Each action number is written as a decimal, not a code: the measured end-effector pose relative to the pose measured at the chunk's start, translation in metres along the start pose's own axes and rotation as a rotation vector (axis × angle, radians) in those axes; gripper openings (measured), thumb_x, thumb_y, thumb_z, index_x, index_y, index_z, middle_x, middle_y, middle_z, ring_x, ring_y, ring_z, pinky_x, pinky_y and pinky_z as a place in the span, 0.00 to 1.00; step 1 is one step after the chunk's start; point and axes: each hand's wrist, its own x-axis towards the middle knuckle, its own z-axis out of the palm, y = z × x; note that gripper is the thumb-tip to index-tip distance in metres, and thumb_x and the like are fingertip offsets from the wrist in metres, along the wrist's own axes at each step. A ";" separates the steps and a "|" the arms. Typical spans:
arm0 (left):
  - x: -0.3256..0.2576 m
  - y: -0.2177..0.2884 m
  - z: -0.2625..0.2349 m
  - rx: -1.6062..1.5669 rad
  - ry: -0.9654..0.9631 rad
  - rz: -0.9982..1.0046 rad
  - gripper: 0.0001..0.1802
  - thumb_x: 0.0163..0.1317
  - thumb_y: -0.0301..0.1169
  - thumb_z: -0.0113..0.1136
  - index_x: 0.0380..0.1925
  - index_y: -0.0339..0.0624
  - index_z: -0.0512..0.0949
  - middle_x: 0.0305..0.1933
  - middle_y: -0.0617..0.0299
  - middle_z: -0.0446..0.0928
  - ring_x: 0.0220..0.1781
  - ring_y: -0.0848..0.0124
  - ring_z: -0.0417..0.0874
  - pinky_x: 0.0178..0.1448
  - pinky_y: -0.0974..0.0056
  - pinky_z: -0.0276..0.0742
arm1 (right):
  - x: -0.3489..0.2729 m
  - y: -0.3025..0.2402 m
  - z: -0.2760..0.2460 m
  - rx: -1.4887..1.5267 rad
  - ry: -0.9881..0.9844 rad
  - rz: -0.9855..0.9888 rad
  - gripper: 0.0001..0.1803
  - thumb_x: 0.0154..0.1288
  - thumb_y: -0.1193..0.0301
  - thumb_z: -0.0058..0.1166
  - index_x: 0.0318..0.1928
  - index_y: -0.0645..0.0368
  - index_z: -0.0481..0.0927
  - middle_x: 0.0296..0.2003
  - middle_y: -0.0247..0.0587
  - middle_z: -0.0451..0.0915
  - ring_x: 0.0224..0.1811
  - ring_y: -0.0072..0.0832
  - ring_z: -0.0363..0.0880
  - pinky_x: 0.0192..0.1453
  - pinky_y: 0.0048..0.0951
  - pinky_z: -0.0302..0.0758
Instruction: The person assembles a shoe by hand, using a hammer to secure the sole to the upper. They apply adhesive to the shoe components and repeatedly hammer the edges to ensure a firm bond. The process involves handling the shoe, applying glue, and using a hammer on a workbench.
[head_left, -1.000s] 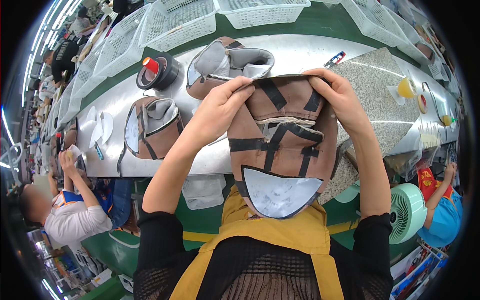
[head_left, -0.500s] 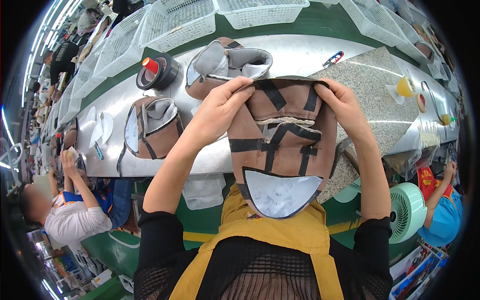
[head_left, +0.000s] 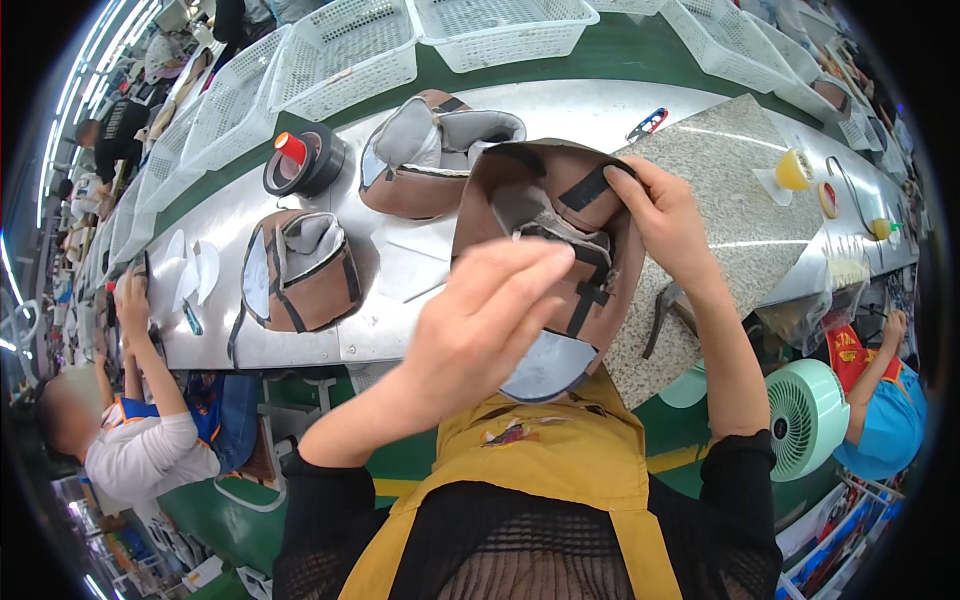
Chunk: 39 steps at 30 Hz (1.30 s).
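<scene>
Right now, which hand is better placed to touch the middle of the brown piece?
Probably the left hand: its fingers stretch in front of the brown piece, though I can't tell if they touch. The right hand pinches the upper rim.

The held shoe upper (head_left: 625,255) is matt brown, crossed by black strips (head_left: 582,312), with a pale blue-white toe panel (head_left: 545,368), and the two other uppers (head_left: 325,295) repeat that brown and black around light grey linings (head_left: 310,245). The desk (head_left: 300,345) is silvery, the stone slab (head_left: 735,190) grey and finely speckled, the tape roll (head_left: 325,165) black beside a red cap (head_left: 290,148). Mustard yellow colours the apron (head_left: 560,465) over a black openwork top (head_left: 480,565), while the baskets (head_left: 345,80) are white with a perforated grid and the fan (head_left: 808,420) is mint green.
</scene>
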 end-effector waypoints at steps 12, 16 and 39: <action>-0.023 -0.023 -0.013 -1.693 0.045 -0.339 0.49 0.53 0.56 0.66 0.65 0.35 0.57 0.64 0.55 0.65 0.63 0.64 0.69 0.63 0.56 0.70 | -0.066 -0.072 0.030 -0.658 0.121 -0.923 0.21 0.43 0.69 0.54 0.43 0.51 0.83 0.37 0.33 0.77 0.41 0.27 0.75 0.44 0.29 0.74; -0.024 -0.003 -0.006 -1.479 0.306 -0.756 0.31 0.64 0.39 0.56 0.62 0.33 0.61 0.61 0.53 0.69 0.59 0.65 0.74 0.60 0.59 0.73 | -0.072 -0.070 0.027 -0.522 -0.037 -0.787 0.21 0.49 0.65 0.59 0.47 0.56 0.81 0.41 0.38 0.78 0.45 0.33 0.77 0.49 0.34 0.74; 0.003 0.026 0.018 -1.409 0.408 -0.823 0.18 0.66 0.26 0.54 0.55 0.36 0.68 0.52 0.57 0.75 0.53 0.68 0.78 0.55 0.63 0.76 | 0.016 -0.028 0.010 0.464 -0.054 0.075 0.13 0.68 0.63 0.53 0.31 0.60 0.73 0.23 0.22 0.68 0.26 0.10 0.61 0.28 0.16 0.60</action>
